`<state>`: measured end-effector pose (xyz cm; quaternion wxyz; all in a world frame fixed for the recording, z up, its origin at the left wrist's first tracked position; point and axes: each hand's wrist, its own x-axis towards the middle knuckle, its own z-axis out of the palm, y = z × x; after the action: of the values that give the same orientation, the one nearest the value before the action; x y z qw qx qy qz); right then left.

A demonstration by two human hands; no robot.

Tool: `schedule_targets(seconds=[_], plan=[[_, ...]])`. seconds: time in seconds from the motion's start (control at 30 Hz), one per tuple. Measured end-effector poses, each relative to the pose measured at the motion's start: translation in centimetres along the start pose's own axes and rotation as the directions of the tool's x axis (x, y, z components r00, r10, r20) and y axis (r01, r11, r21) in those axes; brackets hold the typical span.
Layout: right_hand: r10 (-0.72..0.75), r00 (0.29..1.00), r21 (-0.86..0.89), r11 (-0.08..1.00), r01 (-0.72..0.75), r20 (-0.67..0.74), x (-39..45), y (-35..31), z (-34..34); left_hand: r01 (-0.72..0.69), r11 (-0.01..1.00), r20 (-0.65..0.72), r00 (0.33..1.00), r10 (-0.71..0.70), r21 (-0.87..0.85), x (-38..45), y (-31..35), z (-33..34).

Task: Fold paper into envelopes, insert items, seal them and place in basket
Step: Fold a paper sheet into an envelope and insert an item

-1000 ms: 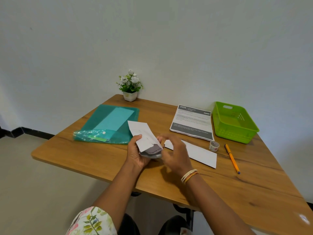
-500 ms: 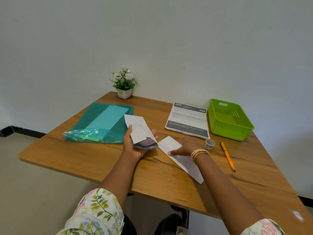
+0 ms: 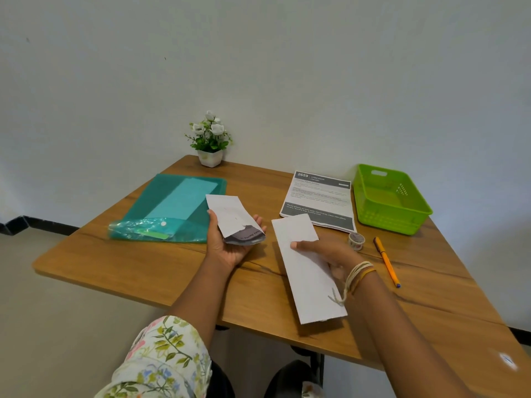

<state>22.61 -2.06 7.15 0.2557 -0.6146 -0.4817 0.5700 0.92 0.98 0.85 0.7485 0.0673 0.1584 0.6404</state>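
Pale wall rises behind the wooden surface (image 3: 149, 262), which runs off toward the lower right. From my remote seat I see my left hand (image 3: 230, 245) raised palm-up, thumb on the near-left edge and fingers (image 3: 257, 219) curled under the far side of a folded white envelope (image 3: 230, 215); a grey printed item (image 3: 245, 236) sticks out of its open lower end. My right hand (image 3: 324, 252) pinches a long folded white paper strip (image 3: 304, 268), thumb on top and the other fingers underneath; the strip's near end reaches close to the surface's front edge, and I cannot tell whether it touches the wood.

Far left lies a teal plastic folder (image 3: 172, 208) with a snap flap, just beside the envelope. A small white pot of white flowers (image 3: 210, 140) stands at the back edge by the wall. A printed sheet (image 3: 319, 201) lies flat at the back right, its corner just beyond the strip's far end. Right of that sits the green basket (image 3: 388, 198). A small roll of patterned tape (image 3: 356, 241) stands near my right hand, and an orange pen (image 3: 386, 261) lies just beyond it.
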Motion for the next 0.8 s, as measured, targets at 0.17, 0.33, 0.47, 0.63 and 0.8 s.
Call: schedule_targets(seconds=[0.17,0.33,0.47,0.63,0.8], plan=[[0.037,0.934,0.046,0.997,-0.057,0.356,-1.9,0.1,0.2,-0.048,0.999,-0.037,0.998,0.047,-0.019,0.2,0.1,0.0],[0.085,0.874,0.082,0.987,-0.141,0.479,-2.4,0.4,2.4,-0.038,0.999,-0.049,0.998,0.039,0.023,-0.1,-0.1,0.1],[0.075,0.877,0.170,0.970,-0.175,0.475,-2.3,0.3,3.6,-0.044,0.998,-0.032,0.998,0.045,0.041,-0.3,-0.2,0.3],[0.086,0.892,0.222,0.954,-0.203,0.443,-2.1,0.3,4.2,-0.048,0.998,-0.009,0.999,0.048,0.039,0.0,-0.2,-0.2],[0.112,0.910,0.253,0.941,-0.227,0.400,-1.9,0.3,5.2,-0.056,0.997,-0.037,0.998,0.058,0.055,0.3,-0.2,-0.4]])
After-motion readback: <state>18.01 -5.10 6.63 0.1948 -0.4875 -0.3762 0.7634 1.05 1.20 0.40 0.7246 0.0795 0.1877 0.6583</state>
